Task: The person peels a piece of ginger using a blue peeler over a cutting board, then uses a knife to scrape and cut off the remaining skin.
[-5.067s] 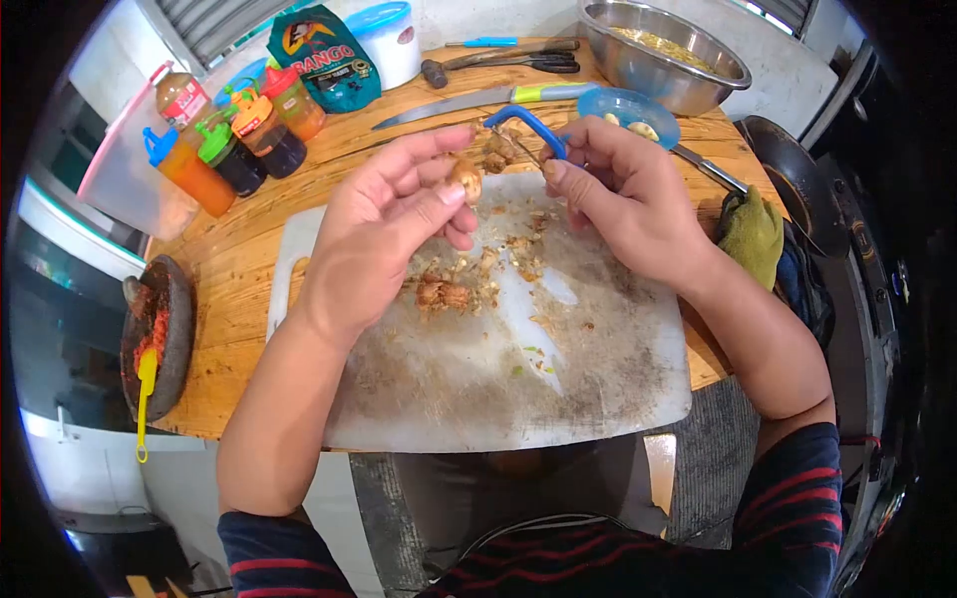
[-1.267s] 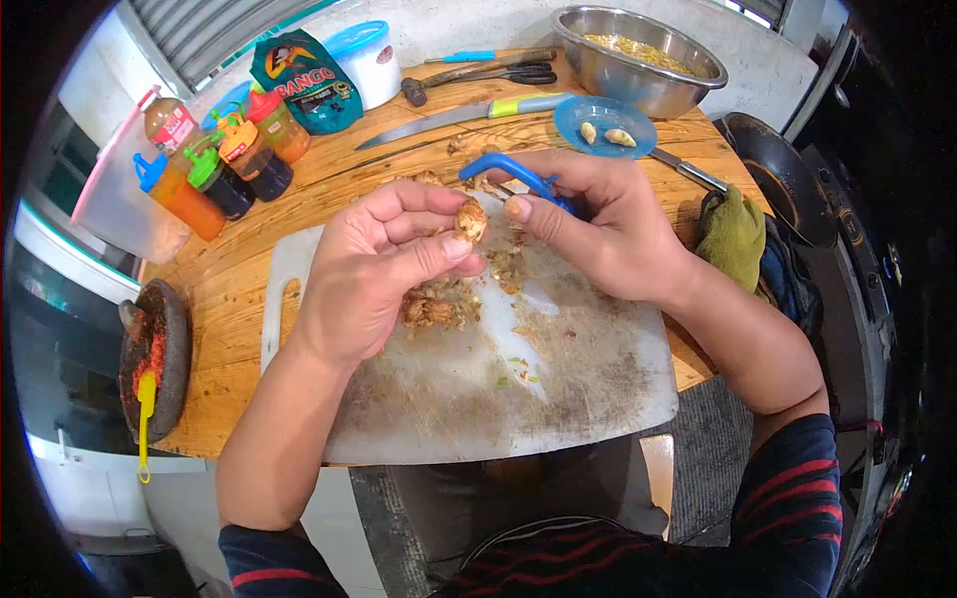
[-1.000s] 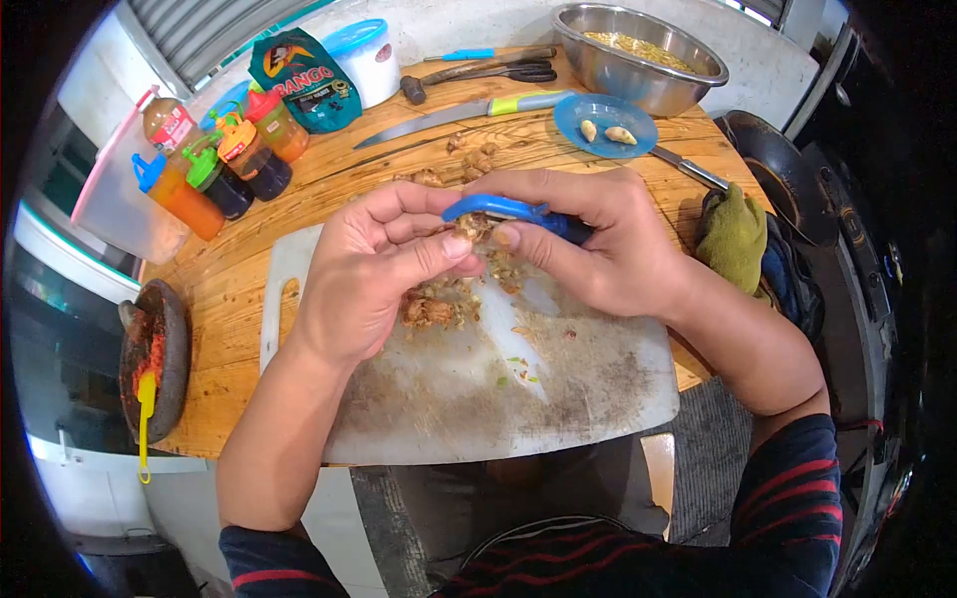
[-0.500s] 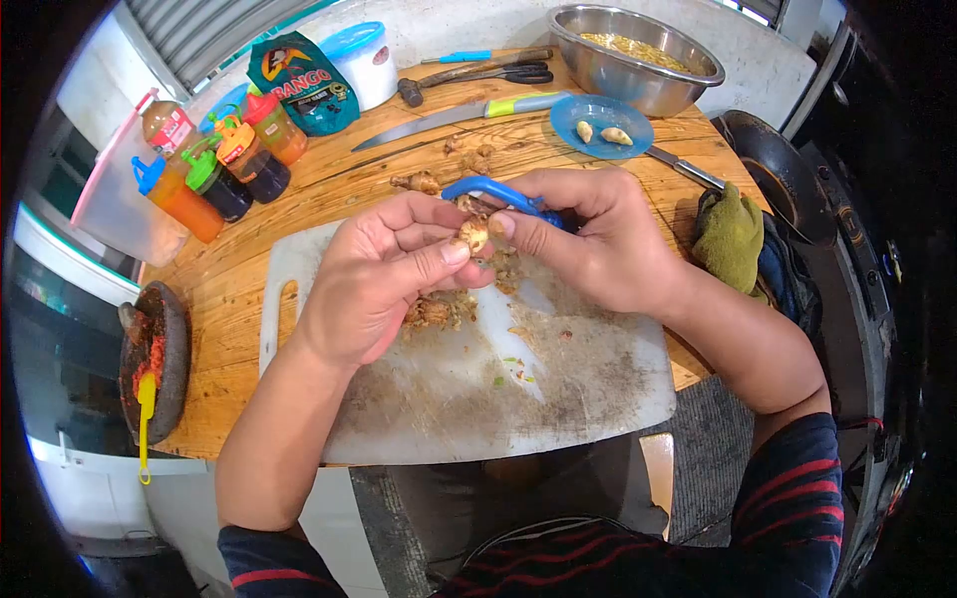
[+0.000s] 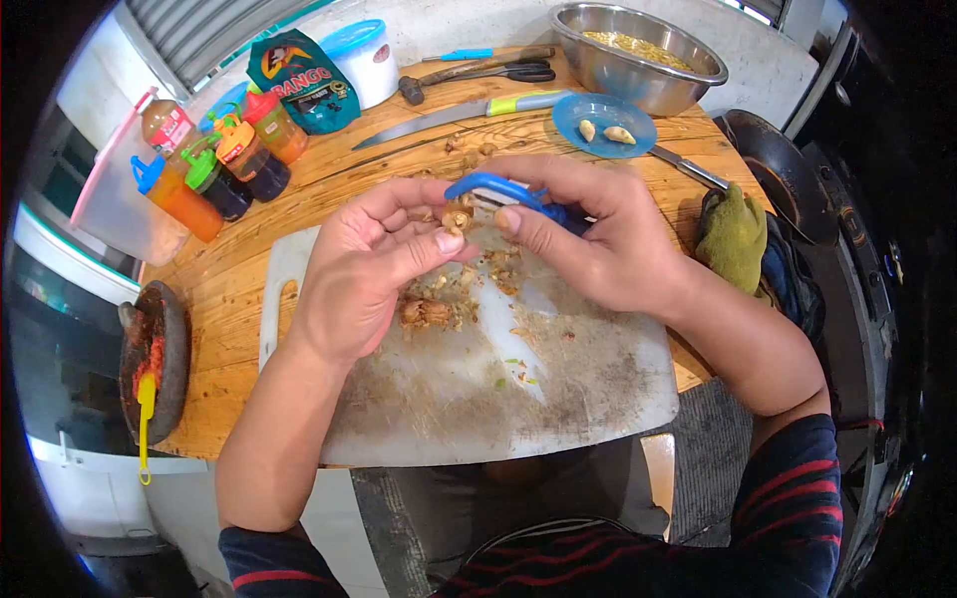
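Observation:
Over a white cutting board (image 5: 538,399), my left hand (image 5: 354,264) pinches a small knobby brown ginger piece (image 5: 457,216) between thumb and fingers. A blue-framed vegetable peeler (image 5: 488,186) is in my right hand (image 5: 608,234), its blade close beside the ginger. Part of the peeler's handle is hidden in the palm. Beneath my left hand, more brown ginger (image 5: 426,312) lies on the board among scraps of peel (image 5: 501,267). Two pale peeled pieces (image 5: 618,135) rest on a blue plate (image 5: 568,138) beyond my right hand.
Behind the board lie a long knife (image 5: 439,122), a hammer (image 5: 411,92) and black-handled scissors (image 5: 528,72). A steel bowl (image 5: 618,80) stands at the back right. Sauce bottles (image 5: 221,187) and a stone mortar (image 5: 176,349) line the left, and a green cloth (image 5: 733,234) is at right.
The ginger has tilted and turned in my left hand, drawing slightly left. The peeler has rotated so more of its blade shows. More ginger on the board is uncovered.

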The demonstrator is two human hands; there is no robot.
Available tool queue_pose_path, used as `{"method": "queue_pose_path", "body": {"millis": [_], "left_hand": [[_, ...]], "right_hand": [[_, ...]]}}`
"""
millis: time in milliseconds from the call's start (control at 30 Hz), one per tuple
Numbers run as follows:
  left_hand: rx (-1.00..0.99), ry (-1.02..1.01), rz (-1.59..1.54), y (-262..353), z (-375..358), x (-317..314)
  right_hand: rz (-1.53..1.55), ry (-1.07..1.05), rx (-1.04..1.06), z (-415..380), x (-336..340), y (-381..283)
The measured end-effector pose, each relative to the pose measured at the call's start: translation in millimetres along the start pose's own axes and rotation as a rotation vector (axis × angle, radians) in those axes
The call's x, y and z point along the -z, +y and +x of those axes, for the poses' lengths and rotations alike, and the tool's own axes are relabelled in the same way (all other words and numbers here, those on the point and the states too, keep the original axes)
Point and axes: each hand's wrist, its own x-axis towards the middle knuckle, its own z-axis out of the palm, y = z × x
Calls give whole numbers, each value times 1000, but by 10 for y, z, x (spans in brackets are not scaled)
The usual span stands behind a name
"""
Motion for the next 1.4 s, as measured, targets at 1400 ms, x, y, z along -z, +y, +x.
{"method": "queue_pose_path", "body": {"millis": [1400], "left_hand": [[-179,179,19,57,29,84]], "right_hand": [[-470,-350,-35,39,233,-43]]}}
